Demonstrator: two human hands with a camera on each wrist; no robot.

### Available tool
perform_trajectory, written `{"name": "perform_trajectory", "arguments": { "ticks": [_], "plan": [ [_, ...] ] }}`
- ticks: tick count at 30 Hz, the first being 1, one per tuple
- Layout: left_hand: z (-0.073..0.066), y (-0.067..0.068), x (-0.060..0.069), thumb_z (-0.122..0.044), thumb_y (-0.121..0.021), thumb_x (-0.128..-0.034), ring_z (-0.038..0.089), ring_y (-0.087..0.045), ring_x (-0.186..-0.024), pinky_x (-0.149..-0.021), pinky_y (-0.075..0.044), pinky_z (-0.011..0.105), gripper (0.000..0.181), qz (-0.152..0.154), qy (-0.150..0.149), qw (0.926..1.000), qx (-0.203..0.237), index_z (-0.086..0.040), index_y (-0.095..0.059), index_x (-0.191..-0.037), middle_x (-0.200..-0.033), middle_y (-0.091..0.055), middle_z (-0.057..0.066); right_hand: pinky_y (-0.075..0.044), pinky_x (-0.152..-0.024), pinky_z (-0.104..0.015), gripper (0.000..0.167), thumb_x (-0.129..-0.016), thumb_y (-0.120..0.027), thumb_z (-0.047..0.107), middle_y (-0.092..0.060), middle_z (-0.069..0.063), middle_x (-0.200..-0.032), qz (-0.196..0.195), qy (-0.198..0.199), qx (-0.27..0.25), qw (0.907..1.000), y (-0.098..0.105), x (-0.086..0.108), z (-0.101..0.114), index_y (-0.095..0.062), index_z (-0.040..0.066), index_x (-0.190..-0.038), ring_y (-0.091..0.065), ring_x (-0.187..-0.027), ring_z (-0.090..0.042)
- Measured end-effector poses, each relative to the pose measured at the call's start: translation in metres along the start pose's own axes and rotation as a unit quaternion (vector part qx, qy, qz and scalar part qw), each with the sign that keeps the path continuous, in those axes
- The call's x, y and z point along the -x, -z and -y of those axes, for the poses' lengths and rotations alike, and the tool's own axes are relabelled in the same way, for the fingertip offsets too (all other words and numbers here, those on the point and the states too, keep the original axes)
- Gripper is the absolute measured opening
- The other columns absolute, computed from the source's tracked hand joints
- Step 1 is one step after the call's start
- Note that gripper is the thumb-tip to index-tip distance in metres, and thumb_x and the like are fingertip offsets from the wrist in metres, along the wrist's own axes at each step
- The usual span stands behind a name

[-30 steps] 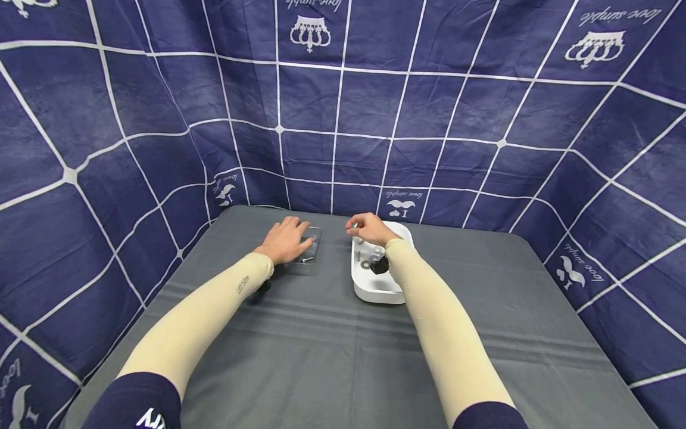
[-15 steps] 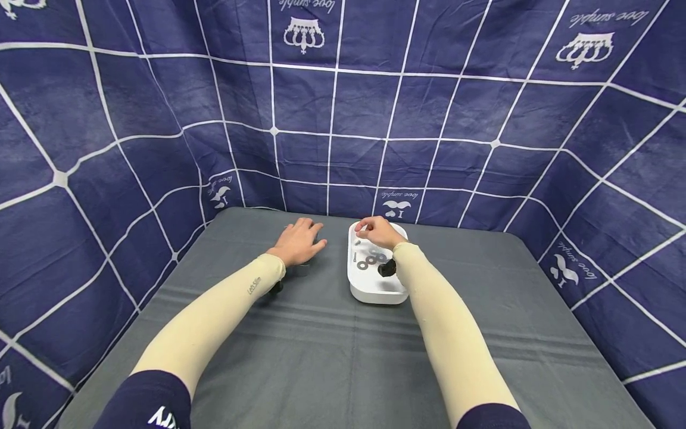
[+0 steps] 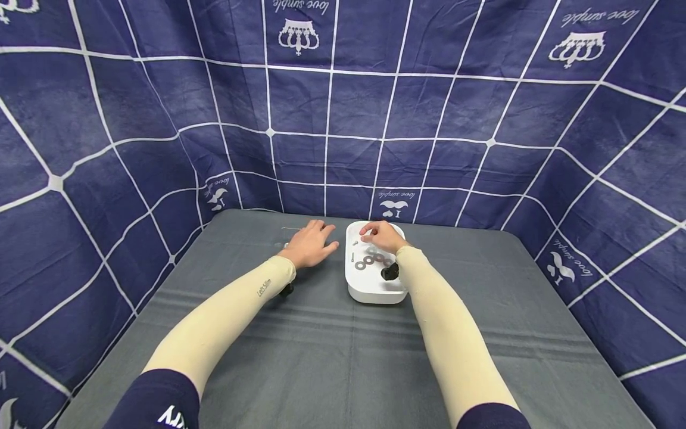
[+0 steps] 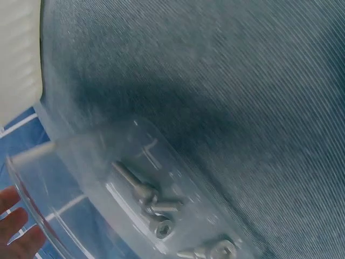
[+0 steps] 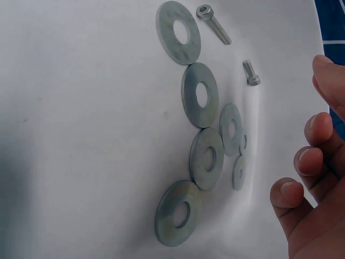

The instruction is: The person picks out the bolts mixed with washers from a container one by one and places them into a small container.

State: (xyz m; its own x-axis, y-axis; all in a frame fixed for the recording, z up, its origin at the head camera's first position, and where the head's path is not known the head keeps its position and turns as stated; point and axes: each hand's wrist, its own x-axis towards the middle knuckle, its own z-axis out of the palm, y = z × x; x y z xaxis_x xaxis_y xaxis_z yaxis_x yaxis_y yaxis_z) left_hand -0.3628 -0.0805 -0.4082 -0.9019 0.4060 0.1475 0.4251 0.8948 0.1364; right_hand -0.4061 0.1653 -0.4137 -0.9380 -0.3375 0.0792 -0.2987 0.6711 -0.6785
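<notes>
My left hand (image 3: 311, 245) is stretched out over a clear plastic box (image 4: 102, 141), fingers spread; whether it touches the box cannot be told. Several socket-head screws (image 4: 131, 179) lie in the box. In the left wrist view its fingertips (image 4: 13, 224) show beyond the box rim. My right hand (image 3: 383, 236) hovers over the far end of a white tray (image 3: 374, 296). Its fingers (image 5: 287, 192) are loosely bent, thumb apart, with nothing visible between them. Below lie several flat washers (image 5: 190, 100), a longer socket-head bolt (image 5: 218, 28) and a shorter bolt (image 5: 249, 73).
Grey cloth (image 3: 321, 357) covers the table. A blue patterned curtain (image 3: 354, 161) hangs around its back and sides. Dark wrist cameras sit under both wrists; the right one (image 3: 390, 272) hangs over the tray.
The left hand has moved right across the clear box. The right hand has shifted inward from the tray's left edge, and its fingertips, formerly pinched together, have parted. The head view has drifted slightly.
</notes>
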Motion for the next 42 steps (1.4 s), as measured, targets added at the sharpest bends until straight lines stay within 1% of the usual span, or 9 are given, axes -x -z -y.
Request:
{"name": "perform_trajectory", "arguments": {
  "ticks": [7,14,19,22,26,29,36,40,42],
  "plan": [
    [-0.012,-0.004,-0.003,-0.05,-0.044,-0.1037,0.031,-0.038,-0.142,-0.112,-0.04,0.051,0.061,0.011,-0.006,0.9997,0.02,-0.015,-0.043,-0.153,-0.148,-0.046,0.014,-0.039,-0.069,-0.026,0.021,-0.092,-0.069,0.015,-0.055,-0.002,-0.076,-0.006,-0.007,0.006,0.9999,-0.002,0.002,-0.004,-0.072,0.005,-0.111,-0.05,-0.072,-0.014],
    [-0.022,-0.01,-0.006,-0.053,-0.044,-0.1023,0.029,-0.042,-0.138,-0.106,-0.045,0.051,0.063,0.008,-0.016,0.9996,0.023,-0.014,-0.044,-0.152,-0.144,-0.048,0.013,-0.04,-0.065,-0.025,0.021,-0.092,-0.071,0.013,-0.057,-0.002,-0.075,0.0,-0.011,-0.003,0.9999,-0.005,0.0,-0.015,-0.073,0.005,-0.112,-0.051,-0.069,-0.014],
    [-0.027,-0.014,-0.007,-0.053,-0.046,-0.1011,0.028,-0.043,-0.136,-0.104,-0.047,0.053,0.065,0.014,-0.009,0.9993,0.033,-0.015,-0.042,-0.154,-0.143,-0.049,0.012,-0.041,-0.063,-0.026,0.023,-0.092,-0.071,0.014,-0.056,-0.002,-0.075,0.006,-0.018,-0.015,0.9997,-0.006,-0.001,-0.019,-0.073,0.005,-0.113,-0.05,-0.068,-0.014],
    [-0.03,-0.016,-0.008,-0.055,-0.043,-0.1009,0.027,-0.042,-0.137,-0.103,-0.047,0.053,0.066,0.022,-0.003,0.9992,0.034,-0.016,-0.041,-0.154,-0.144,-0.048,0.012,-0.041,-0.063,-0.026,0.023,-0.092,-0.071,0.015,-0.056,-0.002,-0.076,0.006,-0.024,-0.02,0.9995,-0.008,-0.002,-0.019,-0.073,0.006,-0.113,-0.051,-0.067,-0.015],
    [-0.033,-0.018,-0.008,-0.057,-0.042,-0.1004,0.027,-0.042,-0.138,-0.104,-0.047,0.052,0.068,0.026,-0.001,0.999,0.035,-0.016,-0.041,-0.154,-0.146,-0.047,0.011,-0.042,-0.063,-0.026,0.023,-0.091,-0.072,0.017,-0.059,-0.004,-0.079,0.002,-0.034,-0.015,0.9993,-0.01,-0.004,-0.022,-0.074,0.008,-0.112,-0.052,-0.069,-0.016],
    [-0.036,-0.018,-0.008,-0.056,-0.045,-0.0998,0.027,-0.043,-0.138,-0.105,-0.047,0.051,0.068,0.023,-0.001,0.9991,0.035,-0.014,-0.041,-0.154,-0.145,-0.048,0.012,-0.042,-0.062,-0.026,0.024,-0.091,-0.072,0.018,-0.059,-0.005,-0.081,0.001,-0.043,-0.011,0.999,-0.011,-0.004,-0.022,-0.074,0.009,-0.113,-0.053,-0.069,-0.015],
    [-0.039,-0.021,-0.008,-0.054,-0.048,-0.0991,0.027,-0.042,-0.139,-0.11,-0.044,0.045,0.07,0.022,-0.004,0.9993,0.029,-0.009,-0.04,-0.153,-0.145,-0.048,0.014,-0.043,-0.052,-0.025,0.026,-0.093,-0.071,0.019,-0.058,-0.005,-0.082,0.012,-0.074,-0.038,0.9964,-0.016,-0.003,-0.021,-0.072,0.01,-0.117,-0.052,-0.058,-0.013],
    [-0.04,-0.02,-0.008,-0.053,-0.05,-0.0982,0.027,-0.043,-0.137,-0.109,-0.044,0.044,0.071,0.021,-0.005,0.9992,0.034,-0.009,-0.04,-0.153,-0.143,-0.05,0.014,-0.038,-0.044,-0.027,0.026,-0.093,-0.071,0.021,-0.056,-0.005,-0.082,0.016,-0.108,-0.053,0.9925,-0.019,-0.004,-0.022,-0.07,0.014,-0.118,-0.05,-0.054,-0.014],
    [-0.04,-0.02,-0.008,-0.054,-0.05,-0.0978,0.027,-0.044,-0.136,-0.109,-0.045,0.045,0.072,0.022,-0.004,0.9991,0.037,-0.009,-0.04,-0.153,-0.142,-0.05,0.013,-0.037,-0.042,-0.028,0.026,-0.093,-0.071,0.022,-0.056,-0.005,-0.082,0.015,-0.117,-0.053,0.9916,-0.021,-0.005,-0.022,-0.07,0.016,-0.118,-0.049,-0.052,-0.014]
  ]
}}
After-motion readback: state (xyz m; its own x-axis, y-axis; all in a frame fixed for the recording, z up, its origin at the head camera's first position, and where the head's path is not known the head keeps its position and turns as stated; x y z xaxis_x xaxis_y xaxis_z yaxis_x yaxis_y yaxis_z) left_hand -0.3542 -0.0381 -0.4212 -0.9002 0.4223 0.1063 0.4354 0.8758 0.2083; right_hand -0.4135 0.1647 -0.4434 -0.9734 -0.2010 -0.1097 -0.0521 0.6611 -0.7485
